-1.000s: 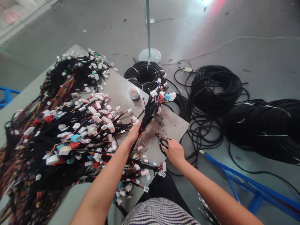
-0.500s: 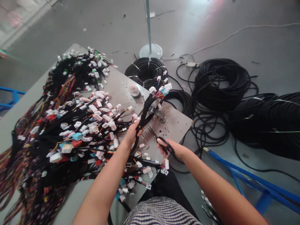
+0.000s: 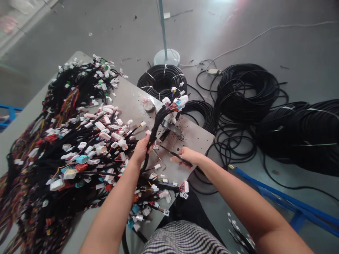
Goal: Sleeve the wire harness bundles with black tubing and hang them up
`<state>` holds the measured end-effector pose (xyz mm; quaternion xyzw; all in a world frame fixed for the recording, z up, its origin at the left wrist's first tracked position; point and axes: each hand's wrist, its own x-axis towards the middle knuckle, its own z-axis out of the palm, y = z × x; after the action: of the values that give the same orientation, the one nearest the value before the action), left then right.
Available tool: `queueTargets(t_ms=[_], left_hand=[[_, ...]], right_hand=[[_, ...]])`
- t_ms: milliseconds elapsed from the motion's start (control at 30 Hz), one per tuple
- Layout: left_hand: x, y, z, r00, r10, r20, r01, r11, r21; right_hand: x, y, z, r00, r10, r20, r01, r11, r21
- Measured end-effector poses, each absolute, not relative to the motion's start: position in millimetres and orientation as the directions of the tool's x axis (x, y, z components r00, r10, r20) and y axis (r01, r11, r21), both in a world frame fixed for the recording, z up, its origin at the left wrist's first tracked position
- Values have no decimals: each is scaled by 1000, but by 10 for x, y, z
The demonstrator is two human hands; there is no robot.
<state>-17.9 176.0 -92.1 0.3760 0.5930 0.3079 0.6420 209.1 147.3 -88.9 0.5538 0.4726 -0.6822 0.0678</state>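
My left hand is closed round a black-wrapped wire harness, whose end rises above the hand with white and light-blue connectors. In my right hand is a pair of black-handled scissors, blades pointing left toward the harness and apart from it. A small white label sits near the blade tips. Beyond the held harness, a metal bracket is fixed on the grey table, with dark specks around it. A thin bent metal rod lies between my hands.
A large pile of harnesses with white connectors covers the table's left side. Black cable coils lie on the floor ahead and right. A pole on a round base stands beyond the table. Blue metal framing is at right.
My left hand and the harness have shifted slightly left in view. My right hand has turned, and the scissors now lie flatter, their blades looking closer together.
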Motion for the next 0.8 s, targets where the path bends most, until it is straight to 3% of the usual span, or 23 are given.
queueTargets(t_ms=[100,167,233,267,333,400,500,567,633,733,800], left_hand=[[-161,1724,-643,139,879,-457,236,419,877],[-46,1587,-449,184,906,-382,369,297,881],[132,1393,-303,281,902,-327,462,172,870],[230,1297,-256,338,886,-316,491,121,863],[413,1155,-210,415,855,-310,515,60,855],[551,1103,-203,450,824,-344,485,98,869],[663,1123,-194,654,564,-504,349,366,862],[697,1101,-160,761,383,-524,300,509,807],[716,1003,-106,727,477,-494,268,466,843],[743,777,-21,558,760,-333,321,172,931],[781,648,20,507,811,-293,438,50,897]], right_hand=[[2132,1324,-887,-253,624,-739,811,-280,-514],[2152,1241,-819,-268,745,-611,724,-263,-638],[2173,1193,-697,-299,828,-474,334,-375,-865],[2184,1181,-626,-273,865,-421,78,-416,-906],[2206,1173,-489,-186,902,-389,-309,-430,-848],[2228,1154,-380,-117,914,-390,-473,-396,-787],[2247,1064,-269,-148,929,-339,-500,-366,-785],[2236,977,-209,-126,944,-304,-458,-327,-826],[2194,898,-146,20,954,-298,-428,-261,-865],[2073,778,-73,274,912,-306,-394,-184,-900],[1981,636,-65,353,894,-276,-291,-176,-940]])
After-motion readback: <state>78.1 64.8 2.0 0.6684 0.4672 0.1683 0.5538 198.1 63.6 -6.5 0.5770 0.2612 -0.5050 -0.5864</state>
